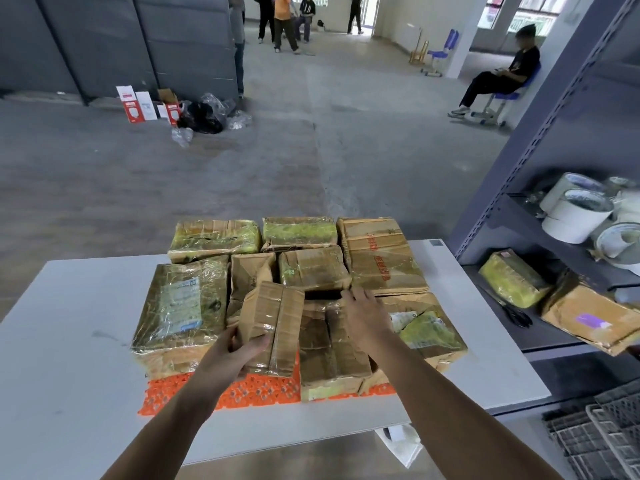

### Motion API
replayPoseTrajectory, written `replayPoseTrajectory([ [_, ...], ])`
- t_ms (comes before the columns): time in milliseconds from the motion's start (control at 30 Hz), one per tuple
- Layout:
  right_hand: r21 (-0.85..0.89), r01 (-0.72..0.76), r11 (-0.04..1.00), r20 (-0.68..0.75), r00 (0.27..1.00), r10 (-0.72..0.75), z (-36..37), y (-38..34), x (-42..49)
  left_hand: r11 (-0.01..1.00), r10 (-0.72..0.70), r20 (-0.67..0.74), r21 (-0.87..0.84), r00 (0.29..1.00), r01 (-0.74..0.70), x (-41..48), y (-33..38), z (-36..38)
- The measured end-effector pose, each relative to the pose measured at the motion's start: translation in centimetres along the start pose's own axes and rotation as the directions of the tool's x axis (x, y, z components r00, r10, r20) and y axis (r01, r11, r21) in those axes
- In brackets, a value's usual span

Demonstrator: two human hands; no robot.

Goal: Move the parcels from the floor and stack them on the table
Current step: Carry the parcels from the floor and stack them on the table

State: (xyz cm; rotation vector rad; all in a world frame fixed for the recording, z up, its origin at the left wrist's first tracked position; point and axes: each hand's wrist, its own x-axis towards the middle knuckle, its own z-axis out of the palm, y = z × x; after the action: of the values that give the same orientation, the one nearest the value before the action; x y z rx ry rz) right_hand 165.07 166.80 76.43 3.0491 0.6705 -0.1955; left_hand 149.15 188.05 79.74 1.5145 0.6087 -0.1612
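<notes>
White table (76, 341), orange mat (249, 393) under parcels (381, 261). Left hand (230, 356) curled round small parcel (273, 323) at mat's front; right hand (363, 315) flat, fingers straight, on dark parcel (329, 355).

To your right, a grey shelf unit (543, 140) carries white rolls (571, 220) and black scissors (517, 315). Ahead, red-and-white cartons (135, 105) and plastic bags (207, 116) lie beside a grey partition (104, 46).
</notes>
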Motion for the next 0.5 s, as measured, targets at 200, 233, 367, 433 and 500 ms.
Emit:
replayPoseTrajectory([
  [200, -0.071, 0.163, 0.984, 0.085, 0.984, -0.156, 1.0, -1.2, 3.9, 0.998, 0.032, -0.008, -0.062, 0.999, -0.032, -1.5, 0.5, -0.1],
  [233, -0.084, 0.16, 0.983, 0.111, 0.982, -0.15, 1.4, -1.3, 4.4, 0.997, 0.032, -0.021, -0.076, 0.999, -0.033, -1.6, 0.6, 0.0],
  [367, -0.109, 0.161, 0.981, 0.126, 0.981, -0.147, 2.6, -1.5, 4.9, 0.995, 0.05, -0.047, -0.088, 0.998, -0.054, -1.8, 0.5, 0.9],
  [433, -0.119, 0.18, 0.976, 0.11, 0.98, -0.167, 2.8, -1.2, 5.0, 0.993, 0.053, -0.066, -0.097, 0.996, -0.059, -1.7, 0.6, 1.8],
  [500, -0.12, 0.211, 0.97, 0.076, 0.976, -0.203, 2.7, -0.8, 5.0, 0.992, 0.048, -0.076, -0.11, 0.996, -0.056, -1.7, 1.0, 2.4],
])
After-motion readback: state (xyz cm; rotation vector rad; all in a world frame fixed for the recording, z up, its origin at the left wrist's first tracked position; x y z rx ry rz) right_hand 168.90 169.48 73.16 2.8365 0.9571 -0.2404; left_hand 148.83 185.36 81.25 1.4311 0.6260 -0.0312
